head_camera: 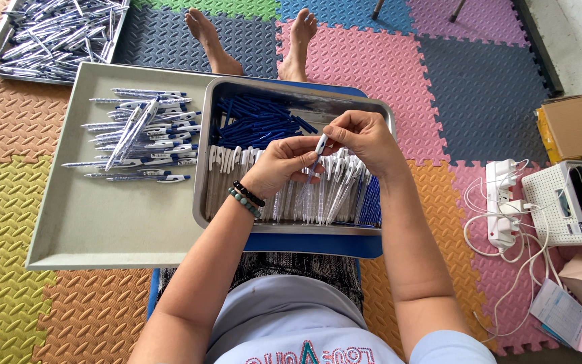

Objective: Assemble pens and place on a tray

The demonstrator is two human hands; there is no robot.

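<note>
1. Your left hand (279, 164) and right hand (362, 137) meet above the metal tray (205, 162), both pinching one pen (317, 154): the right fingertips close on its upper end, the left fingers curl round the barrel lower down.
2. The pen sits tilted between the two hands, just over the row of white pen barrels (291, 185) in the near half of the tray.
3. It looks light, thin and stiff, probably smooth plastic that can slip or twist; a grip near each end, as you have now, seems steadiest. Judge it likely to bend or snap if forced sideways.
4. The blue pen parts (257, 123) fill the far half of the tray; finished white-and-blue pens (144, 135) lie on the beige tray (102, 222) to your left, well apart from your hands.
5. Hard to tell: the pen's lower end is hidden behind your left fingers, so you cannot see which piece is being joined. Your hands also cover some of the barrels.
6. A second tray of pens (55, 34) is cut off at the top left edge.
</note>
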